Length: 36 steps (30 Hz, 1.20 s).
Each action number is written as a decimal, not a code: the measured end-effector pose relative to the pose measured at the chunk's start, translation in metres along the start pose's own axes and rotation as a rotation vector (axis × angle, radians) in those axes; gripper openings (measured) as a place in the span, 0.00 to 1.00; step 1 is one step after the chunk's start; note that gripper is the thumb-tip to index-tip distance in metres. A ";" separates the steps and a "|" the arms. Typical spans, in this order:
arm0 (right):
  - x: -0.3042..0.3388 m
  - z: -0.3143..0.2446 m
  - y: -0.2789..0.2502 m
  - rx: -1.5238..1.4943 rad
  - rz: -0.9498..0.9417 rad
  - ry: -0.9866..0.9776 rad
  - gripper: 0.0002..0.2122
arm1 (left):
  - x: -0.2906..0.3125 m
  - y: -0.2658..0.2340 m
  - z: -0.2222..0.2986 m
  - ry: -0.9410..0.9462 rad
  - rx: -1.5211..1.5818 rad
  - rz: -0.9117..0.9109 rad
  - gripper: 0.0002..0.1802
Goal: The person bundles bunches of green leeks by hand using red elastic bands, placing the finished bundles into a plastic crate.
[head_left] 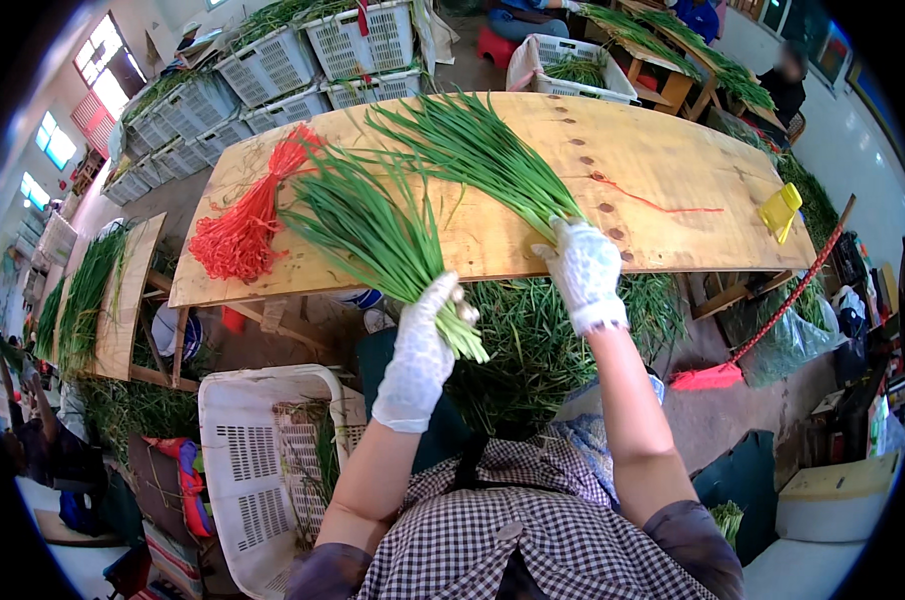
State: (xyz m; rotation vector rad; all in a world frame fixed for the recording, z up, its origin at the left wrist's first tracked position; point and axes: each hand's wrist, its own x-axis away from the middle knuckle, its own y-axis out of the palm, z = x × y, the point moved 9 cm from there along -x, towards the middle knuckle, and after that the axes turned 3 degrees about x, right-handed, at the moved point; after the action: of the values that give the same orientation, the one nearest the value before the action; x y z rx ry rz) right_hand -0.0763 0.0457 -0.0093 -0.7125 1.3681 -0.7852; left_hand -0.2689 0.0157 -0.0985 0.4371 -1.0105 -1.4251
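My left hand, in a white patterned glove, is closed around the pale stem end of a bunch of garlic chives. Its green leaves fan out to the upper left, over the near part of the wooden table. A second chive bunch lies on the tabletop, leaves pointing away to the left. My right hand, gloved the same way, grips its stem ends near the table's front edge; some of those fingertips are hidden. Left of both bunches is a bundle of red plastic ties.
One loose red tie and a yellow plastic object lie toward the right. Below the table are heaped leaves and a white crate. Stacked crates stand behind. A red-handled broom leans at right; people sit beyond.
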 end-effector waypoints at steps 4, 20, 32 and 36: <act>-0.036 0.003 0.056 0.385 -0.235 0.042 0.09 | 0.001 -0.006 -0.010 -0.010 -0.045 0.009 0.06; 0.114 -0.062 0.045 -1.673 -0.703 0.656 0.10 | -0.003 -0.029 -0.014 0.032 -0.376 0.225 0.11; 0.138 -0.053 0.051 -1.722 -0.911 0.662 0.14 | -0.005 -0.041 -0.021 0.032 -0.260 0.120 0.14; 0.118 -0.055 0.032 -1.259 -0.813 0.469 0.14 | 0.004 -0.035 -0.028 -0.011 -0.331 0.092 0.14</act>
State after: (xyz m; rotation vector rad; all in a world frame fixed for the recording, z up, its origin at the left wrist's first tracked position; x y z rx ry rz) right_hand -0.1244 -0.0330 -0.1067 -2.2735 1.9878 -0.6386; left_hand -0.2689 -0.0022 -0.1394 0.1384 -0.7734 -1.4784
